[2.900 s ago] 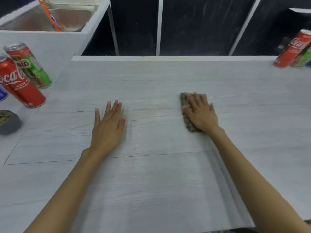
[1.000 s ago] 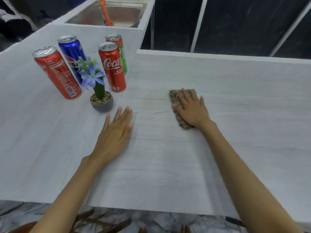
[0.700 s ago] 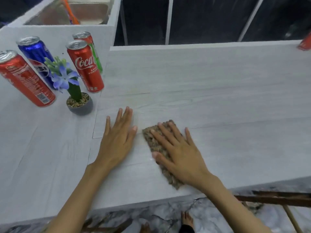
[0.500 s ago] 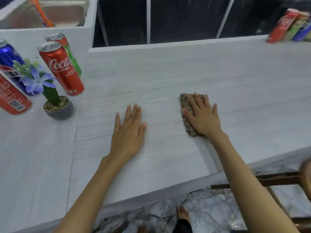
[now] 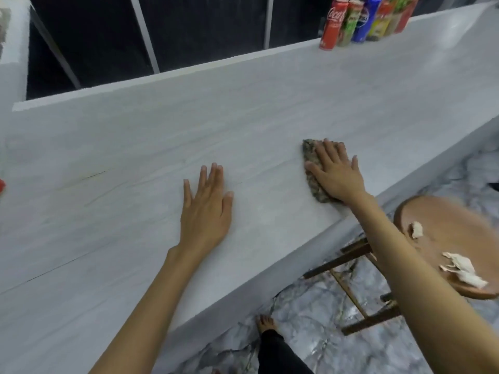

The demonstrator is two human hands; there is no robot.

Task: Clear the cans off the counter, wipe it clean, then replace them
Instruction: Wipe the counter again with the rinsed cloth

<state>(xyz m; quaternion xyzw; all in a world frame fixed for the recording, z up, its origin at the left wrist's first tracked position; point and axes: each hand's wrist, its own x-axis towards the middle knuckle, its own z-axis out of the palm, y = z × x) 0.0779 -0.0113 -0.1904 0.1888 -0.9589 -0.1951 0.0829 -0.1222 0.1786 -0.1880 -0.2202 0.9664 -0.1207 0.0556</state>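
My right hand lies flat on a brown speckled cloth, pressing it onto the pale grey counter near the front edge. My left hand rests flat beside it on the counter, fingers apart, holding nothing. Several cans stand in a row at the far right of the counter: a red Coca-Cola can, a green can, a blue Pepsi can and a yellow can. A sliver of red shows at the left edge.
A round wooden stool with bits of crumpled white paper stands right of me below the counter. My foot is on the marble floor. Dark panels with white bars rise behind the counter's back edge.
The view has swung right: the left cans and the potted flower have left the frame, the right cans are fuller in view. My right hand and cloth have slid rightward along the counter.
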